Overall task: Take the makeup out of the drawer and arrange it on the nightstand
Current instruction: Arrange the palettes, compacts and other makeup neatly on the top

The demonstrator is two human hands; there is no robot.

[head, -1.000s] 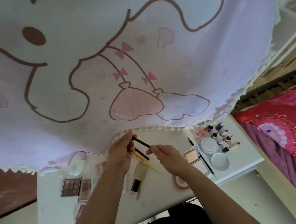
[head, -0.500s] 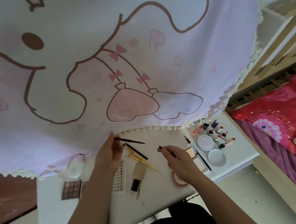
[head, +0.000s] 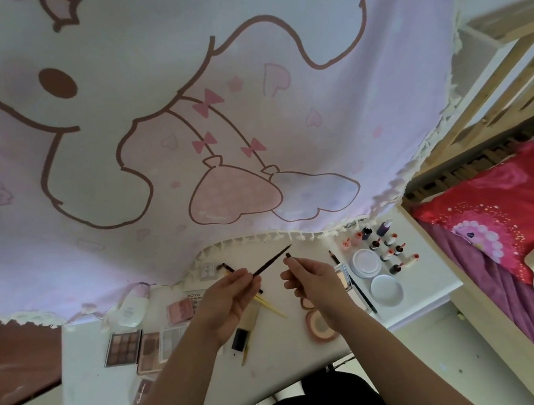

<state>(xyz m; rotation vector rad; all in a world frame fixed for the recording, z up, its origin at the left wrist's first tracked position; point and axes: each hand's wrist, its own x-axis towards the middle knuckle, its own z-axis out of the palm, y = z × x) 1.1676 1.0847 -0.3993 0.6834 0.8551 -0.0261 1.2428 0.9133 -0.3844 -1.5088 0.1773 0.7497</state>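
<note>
Left hand (head: 232, 293) pinching thin dark pen (head: 272, 261), right hand (head: 313, 278) pinching its cap (head: 287, 255), above nightstand (head: 284, 375)

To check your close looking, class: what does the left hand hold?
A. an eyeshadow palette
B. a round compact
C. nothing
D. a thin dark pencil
D: the left hand pinches a thin dark pencil, while the right hand pinches a small cap.

I'm in a home bedroom: a wooden bed (head: 505, 352) with a red floral blanket (head: 497, 211) stands beside my white table (head: 292, 361) of eyeshadow palettes (head: 122, 347), under a pink cartoon curtain (head: 249, 105).
</note>
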